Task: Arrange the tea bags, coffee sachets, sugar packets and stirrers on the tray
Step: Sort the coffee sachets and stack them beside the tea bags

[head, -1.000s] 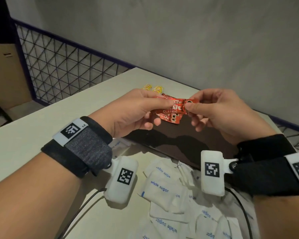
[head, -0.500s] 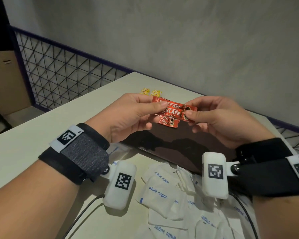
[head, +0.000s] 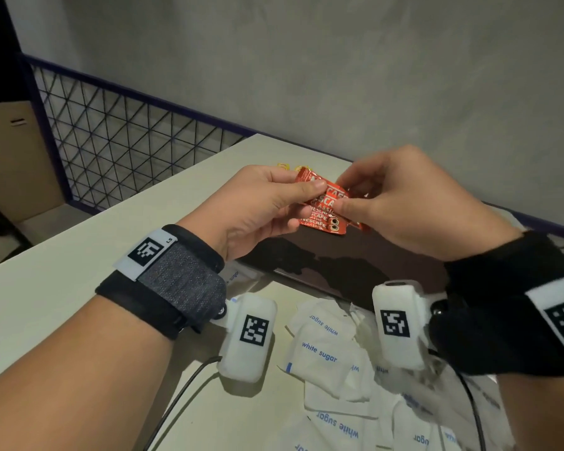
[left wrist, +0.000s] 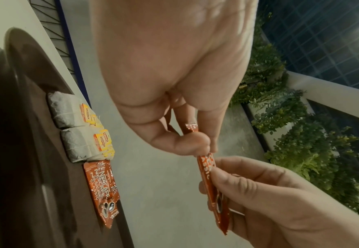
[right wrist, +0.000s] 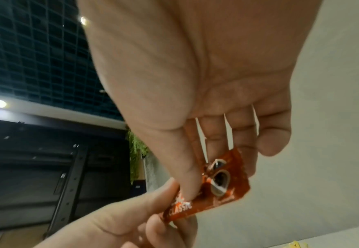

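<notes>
Hands first: your left hand (head: 261,203) and right hand (head: 414,203) both pinch red coffee sachets (head: 326,206) above the dark tray (head: 355,265). Tea bags (left wrist: 78,127) and more sachets line its far edge; sugar packets (head: 323,353) crowd the near worktop (head: 46,288).

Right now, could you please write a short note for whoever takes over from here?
Left hand and right hand both pinch a small stack of red coffee sachets above the dark tray.
Done: tea bags and some coffee sachets lie in a row on the tray.
Left: set down the held sachets; the white sugar packets lie loose on the table. No stirrers in view.
</notes>
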`<state>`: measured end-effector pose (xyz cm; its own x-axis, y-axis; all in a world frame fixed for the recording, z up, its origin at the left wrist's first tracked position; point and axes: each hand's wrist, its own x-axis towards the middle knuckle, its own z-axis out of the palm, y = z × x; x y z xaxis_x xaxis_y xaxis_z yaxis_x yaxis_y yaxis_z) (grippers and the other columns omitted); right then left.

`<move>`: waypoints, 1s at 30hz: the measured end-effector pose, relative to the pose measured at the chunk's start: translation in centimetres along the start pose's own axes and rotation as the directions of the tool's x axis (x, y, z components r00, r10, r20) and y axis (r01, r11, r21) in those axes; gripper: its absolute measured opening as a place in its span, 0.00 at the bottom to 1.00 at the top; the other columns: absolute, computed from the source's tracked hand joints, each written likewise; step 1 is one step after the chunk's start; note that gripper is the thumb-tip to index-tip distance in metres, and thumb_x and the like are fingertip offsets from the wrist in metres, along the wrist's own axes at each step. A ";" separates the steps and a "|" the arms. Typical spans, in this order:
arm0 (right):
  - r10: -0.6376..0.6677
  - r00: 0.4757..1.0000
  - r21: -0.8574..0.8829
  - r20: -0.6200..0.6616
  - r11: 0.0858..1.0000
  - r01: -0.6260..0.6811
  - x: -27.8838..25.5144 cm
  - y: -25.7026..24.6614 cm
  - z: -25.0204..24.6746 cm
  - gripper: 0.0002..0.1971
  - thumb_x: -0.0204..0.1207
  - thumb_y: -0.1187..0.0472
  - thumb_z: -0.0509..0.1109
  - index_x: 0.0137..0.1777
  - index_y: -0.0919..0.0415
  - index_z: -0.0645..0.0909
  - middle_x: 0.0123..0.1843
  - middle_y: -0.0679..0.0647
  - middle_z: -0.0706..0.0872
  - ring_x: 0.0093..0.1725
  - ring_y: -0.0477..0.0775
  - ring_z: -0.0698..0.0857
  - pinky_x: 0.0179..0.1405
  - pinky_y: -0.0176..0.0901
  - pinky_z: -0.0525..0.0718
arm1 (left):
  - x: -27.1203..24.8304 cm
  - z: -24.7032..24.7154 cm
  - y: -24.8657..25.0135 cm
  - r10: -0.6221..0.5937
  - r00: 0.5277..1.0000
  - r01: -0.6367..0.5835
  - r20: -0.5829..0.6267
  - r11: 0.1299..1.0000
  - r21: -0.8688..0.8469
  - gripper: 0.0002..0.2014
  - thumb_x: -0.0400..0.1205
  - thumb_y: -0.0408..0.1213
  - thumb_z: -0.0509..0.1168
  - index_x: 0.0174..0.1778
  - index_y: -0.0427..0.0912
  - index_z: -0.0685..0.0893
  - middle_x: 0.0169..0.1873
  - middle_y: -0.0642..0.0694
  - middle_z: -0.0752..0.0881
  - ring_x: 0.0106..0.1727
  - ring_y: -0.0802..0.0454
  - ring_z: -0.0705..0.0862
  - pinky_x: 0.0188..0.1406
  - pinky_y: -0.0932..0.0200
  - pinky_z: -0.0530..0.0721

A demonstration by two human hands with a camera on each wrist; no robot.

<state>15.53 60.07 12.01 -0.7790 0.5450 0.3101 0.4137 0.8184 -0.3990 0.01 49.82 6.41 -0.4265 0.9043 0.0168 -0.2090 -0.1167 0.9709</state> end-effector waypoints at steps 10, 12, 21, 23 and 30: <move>0.180 0.955 -0.298 0.237 0.949 -0.105 6.2 2.3 0.1 0.06 0.76 0.54 0.81 0.48 0.53 0.89 0.42 0.48 0.91 0.41 0.49 0.89 0.45 0.44 0.85 | -0.1 -0.6 0.9 0.018 0.936 -0.069 -0.351 0.988 -0.135 0.08 0.84 0.44 0.74 0.55 0.47 0.85 0.49 0.48 0.86 0.42 0.52 0.87 0.28 0.61 0.83; 0.210 0.934 -0.415 0.289 0.907 -0.076 6.7 3.3 1.8 0.06 0.75 0.53 0.81 0.47 0.52 0.88 0.42 0.48 0.88 0.38 0.46 0.83 0.37 0.40 0.78 | -0.1 -0.9 1.1 0.008 0.929 -0.079 -0.369 0.981 -0.177 0.05 0.85 0.42 0.72 0.52 0.48 0.84 0.46 0.49 0.84 0.40 0.53 0.85 0.25 0.62 0.81; 0.230 0.906 -0.511 0.356 0.859 -0.017 8.6 4.2 6.1 0.07 0.76 0.56 0.80 0.51 0.53 0.89 0.49 0.52 0.89 0.45 0.52 0.84 0.45 0.42 0.78 | 0.3 -1.1 0.8 -0.003 0.929 -0.073 -0.370 0.979 -0.191 0.03 0.85 0.41 0.71 0.48 0.48 0.84 0.42 0.49 0.85 0.39 0.54 0.84 0.25 0.62 0.80; 0.230 0.905 -0.524 0.359 0.852 -0.008 8.9 4.3 6.3 0.08 0.76 0.56 0.80 0.52 0.53 0.89 0.51 0.52 0.89 0.47 0.52 0.85 0.46 0.44 0.80 | 0.3 -1.1 0.9 -0.005 0.929 -0.070 -0.369 0.980 -0.188 0.03 0.86 0.41 0.71 0.48 0.48 0.84 0.42 0.50 0.85 0.38 0.55 0.84 0.26 0.62 0.80; 0.203 0.916 -0.531 0.347 0.847 0.014 8.8 4.2 6.6 0.13 0.76 0.53 0.80 0.59 0.51 0.87 0.54 0.51 0.87 0.50 0.53 0.85 0.47 0.45 0.83 | 0.2 -0.8 0.9 -0.020 0.926 -0.057 -0.376 0.979 -0.194 0.03 0.86 0.41 0.71 0.48 0.48 0.84 0.41 0.49 0.85 0.38 0.54 0.84 0.27 0.61 0.80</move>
<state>7.26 67.11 7.35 -0.7929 0.6016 -0.0968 0.5900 0.7977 0.1246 -0.99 49.51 7.09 -0.7217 0.6858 -0.0938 -0.3510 -0.2457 0.9036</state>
